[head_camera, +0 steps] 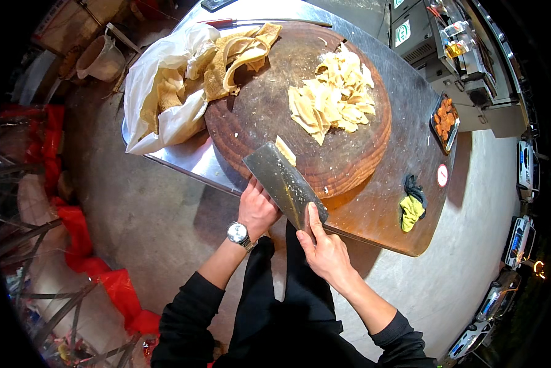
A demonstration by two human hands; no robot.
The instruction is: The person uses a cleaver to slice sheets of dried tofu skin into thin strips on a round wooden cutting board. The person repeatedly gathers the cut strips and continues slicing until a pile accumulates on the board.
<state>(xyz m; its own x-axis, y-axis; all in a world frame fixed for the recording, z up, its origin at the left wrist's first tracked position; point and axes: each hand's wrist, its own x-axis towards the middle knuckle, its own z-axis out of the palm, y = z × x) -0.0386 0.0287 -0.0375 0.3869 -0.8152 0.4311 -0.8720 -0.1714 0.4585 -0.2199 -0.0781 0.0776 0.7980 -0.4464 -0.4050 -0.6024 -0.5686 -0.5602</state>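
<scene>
My right hand (326, 253) grips a broad cleaver (282, 181), its index finger laid along the flat of the blade. The blade slants over the near edge of a thick round wooden chopping block (266, 110). Beside the blade lies one pale strip (285, 151). My left hand (257, 209), with a watch on its wrist, is close under the blade at the block's near edge; the cleaver hides part of its fingers. Sliced pale yellow pieces (335, 96) are heaped on the block's right half. Larger curled tan sheets, possibly animal skin (248, 53), spill from a white plastic bag (142, 101) at the left.
A red-handled long thin tool (275, 21) lies behind the block on the metal table (409, 110). At the right are a tray of orange-brown pieces (446, 119) and a yellow and dark crumpled cloth (412, 209). A bucket (100, 57) stands on the floor at upper left.
</scene>
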